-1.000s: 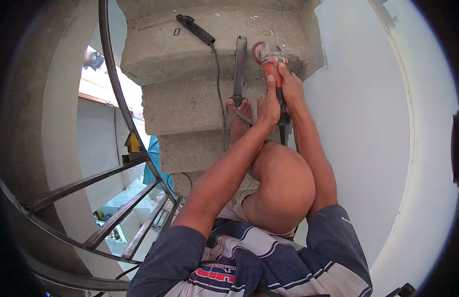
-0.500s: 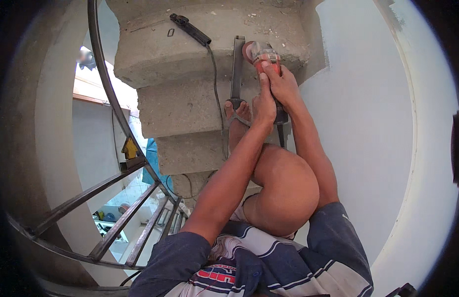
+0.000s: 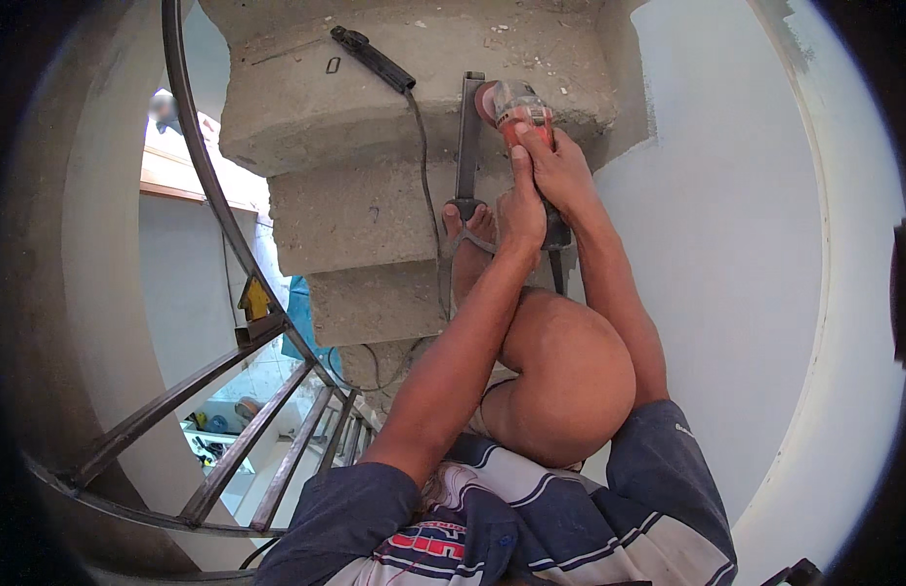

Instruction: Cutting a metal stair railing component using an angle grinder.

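**Concrete stairs (image 3: 340,220) beside a white wall (image 3: 707,244): grinder (image 3: 527,121) held two-handed at a metal bar (image 3: 467,142)**

Fingers of the right hand (image 3: 565,178) and the left hand (image 3: 521,213) are wrapped around the grinder, thumbs along its upper side; the fingertips beneath are hidden. The right hand grips beside the red body, the left lies just to its left and slightly nearer the person. At the front, the reddish disc (image 3: 486,102) stands at the bar's right edge, near its far end; whether they touch cannot be told. The dark bar runs lengthwise away from the person, its near end at the toes of a sandalled foot (image 3: 466,256). Behind the grinder, a dark cord (image 3: 557,273) runs toward the bent knee (image 3: 570,376). Left of the bar, a black clamp (image 3: 373,61) lies on the upper step, its cable (image 3: 423,161) descending past the foot; a small dark ring (image 3: 333,65) lies nearby. Farther left, a metal railing (image 3: 246,442) bears a yellow arrow-shaped piece (image 3: 255,298).
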Available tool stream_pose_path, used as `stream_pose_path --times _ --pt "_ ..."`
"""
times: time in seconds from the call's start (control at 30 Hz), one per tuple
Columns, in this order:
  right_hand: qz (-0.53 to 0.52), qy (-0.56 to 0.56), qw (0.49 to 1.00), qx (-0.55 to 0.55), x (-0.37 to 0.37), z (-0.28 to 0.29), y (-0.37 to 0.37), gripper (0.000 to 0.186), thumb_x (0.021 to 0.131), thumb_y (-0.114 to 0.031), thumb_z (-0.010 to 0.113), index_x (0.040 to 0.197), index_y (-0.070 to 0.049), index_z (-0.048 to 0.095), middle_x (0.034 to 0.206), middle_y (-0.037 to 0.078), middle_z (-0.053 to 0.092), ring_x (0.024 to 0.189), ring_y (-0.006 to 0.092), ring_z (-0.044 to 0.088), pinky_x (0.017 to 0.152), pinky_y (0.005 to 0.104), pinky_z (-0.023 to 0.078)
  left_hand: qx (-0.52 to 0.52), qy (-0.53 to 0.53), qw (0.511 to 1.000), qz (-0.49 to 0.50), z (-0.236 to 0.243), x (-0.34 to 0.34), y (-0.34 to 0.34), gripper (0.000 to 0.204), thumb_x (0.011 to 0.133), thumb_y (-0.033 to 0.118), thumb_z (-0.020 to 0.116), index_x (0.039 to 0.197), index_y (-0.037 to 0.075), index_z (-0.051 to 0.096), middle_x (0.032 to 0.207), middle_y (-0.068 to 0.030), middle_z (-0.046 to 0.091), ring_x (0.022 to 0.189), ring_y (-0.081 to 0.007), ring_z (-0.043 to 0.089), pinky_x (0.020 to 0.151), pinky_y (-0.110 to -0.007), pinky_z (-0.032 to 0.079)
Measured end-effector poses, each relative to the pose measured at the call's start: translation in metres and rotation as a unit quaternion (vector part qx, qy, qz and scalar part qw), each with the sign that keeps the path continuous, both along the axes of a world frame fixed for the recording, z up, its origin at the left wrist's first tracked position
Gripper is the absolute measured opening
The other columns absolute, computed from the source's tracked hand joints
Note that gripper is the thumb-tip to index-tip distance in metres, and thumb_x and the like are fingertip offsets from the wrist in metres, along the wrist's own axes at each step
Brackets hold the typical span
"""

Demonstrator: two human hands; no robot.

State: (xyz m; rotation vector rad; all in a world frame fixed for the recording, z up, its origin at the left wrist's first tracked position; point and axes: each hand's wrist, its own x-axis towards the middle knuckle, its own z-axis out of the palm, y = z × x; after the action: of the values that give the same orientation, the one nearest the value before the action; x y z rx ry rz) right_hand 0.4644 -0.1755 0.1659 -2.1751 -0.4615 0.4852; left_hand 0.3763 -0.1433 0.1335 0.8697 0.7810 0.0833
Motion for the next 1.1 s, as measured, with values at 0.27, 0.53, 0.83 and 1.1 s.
stream_pose_path --times 0.27,0.53,0.83,1.1 --pt "0.004 0.031 0.999 0.034 0.002 -0.006 0.002 0.05 0.098 -0.046 0.063 0.107 0.003 0.067 0.089 0.006 0.065 0.081 0.0134 0.056 0.075 0.0313 0.048 -0.001 0.002 1.0 0.003 0.008 -0.002 0.003 0.098 0.097 0.079 0.026 0.154 -0.001 0.037 0.154 -0.0165 0.042 0.141 -0.0262 0.038 0.117 -0.033 0.023" --pt "-0.002 0.035 0.999 0.021 -0.004 0.0 0.005 0.049 0.098 -0.045 0.064 0.108 0.003 0.067 0.09 0.005 0.065 0.081 0.0126 0.056 0.075 0.0304 0.048 0.014 0.016 1.0 -0.01 0.003 -0.005 0.006 0.1 0.096 0.08 0.025 0.155 0.0 0.036 0.154 -0.0179 0.042 0.143 -0.0283 0.035 0.119 -0.036 0.019" --pt "0.003 0.029 0.999 0.02 -0.004 -0.001 0.003 0.049 0.097 -0.045 0.065 0.105 0.004 0.067 0.087 0.004 0.064 0.079 0.0108 0.054 0.073 0.029 0.047 0.057 0.046 0.997 -0.019 0.014 -0.008 0.006 0.105 0.093 0.084 0.022 0.154 0.0 0.038 0.154 -0.0217 0.042 0.146 -0.0315 0.031 0.12 -0.039 0.014" --pt "-0.004 0.035 0.999 0.033 -0.004 -0.003 0.003 0.048 0.098 -0.044 0.065 0.105 0.003 0.066 0.087 0.004 0.064 0.079 0.0103 0.054 0.073 0.0289 0.048 0.008 0.03 0.999 -0.031 -0.009 -0.001 0.002 0.103 0.095 0.082 0.022 0.154 -0.001 0.037 0.153 -0.0194 0.044 0.143 -0.028 0.035 0.119 -0.037 0.018"
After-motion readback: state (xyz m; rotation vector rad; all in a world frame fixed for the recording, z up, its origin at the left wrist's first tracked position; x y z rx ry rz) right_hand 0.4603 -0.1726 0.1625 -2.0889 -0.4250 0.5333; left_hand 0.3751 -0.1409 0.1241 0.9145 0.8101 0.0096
